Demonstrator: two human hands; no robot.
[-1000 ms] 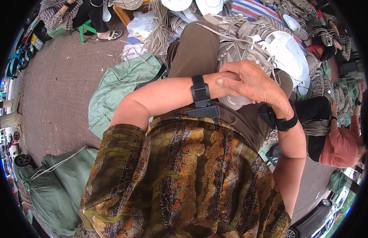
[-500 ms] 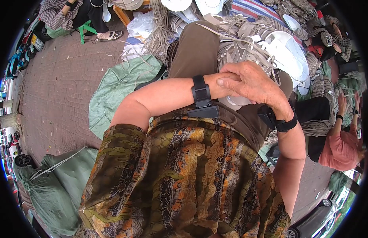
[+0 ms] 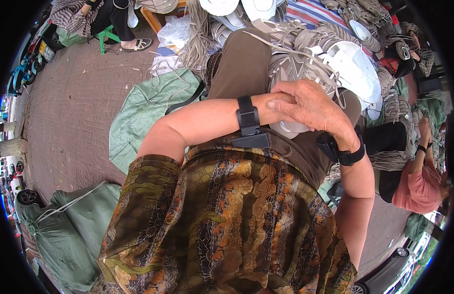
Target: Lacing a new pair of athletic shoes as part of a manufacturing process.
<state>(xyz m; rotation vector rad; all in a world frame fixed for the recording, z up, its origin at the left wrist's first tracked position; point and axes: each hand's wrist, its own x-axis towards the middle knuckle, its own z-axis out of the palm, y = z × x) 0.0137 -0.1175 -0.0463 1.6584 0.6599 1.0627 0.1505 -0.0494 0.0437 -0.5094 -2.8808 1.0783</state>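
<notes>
My hands rest one over the other above my lap. My right hand [image 3: 312, 107] lies folded over the back of my left hand [image 3: 272, 109], its thumb and fingers closed around it. Most of the left hand's fingers are hidden beneath the right. Under and beyond the hands, beige lace-up shoe uppers [image 3: 288, 66] with long loose laces lie on my lap and against my knee. White shoe-shaped pieces [image 3: 353, 66] are stacked with them on the right. A black strap with a small box [image 3: 247, 115] circles my left wrist, and another strap [image 3: 352, 156] is on the right.
Green woven sacks [image 3: 153, 105] lie on the brick paving [image 3: 75, 108] at left, one bulging [image 3: 72, 235] behind. Heaps of uppers and laces [image 3: 195, 39] spread ahead on a striped sheet [image 3: 312, 12]. A person in pink [image 3: 418, 186] sits at right; another sits far left.
My hands stay clasped and have barely shifted. At the right, the person in pink has drawn their hands closer together.
</notes>
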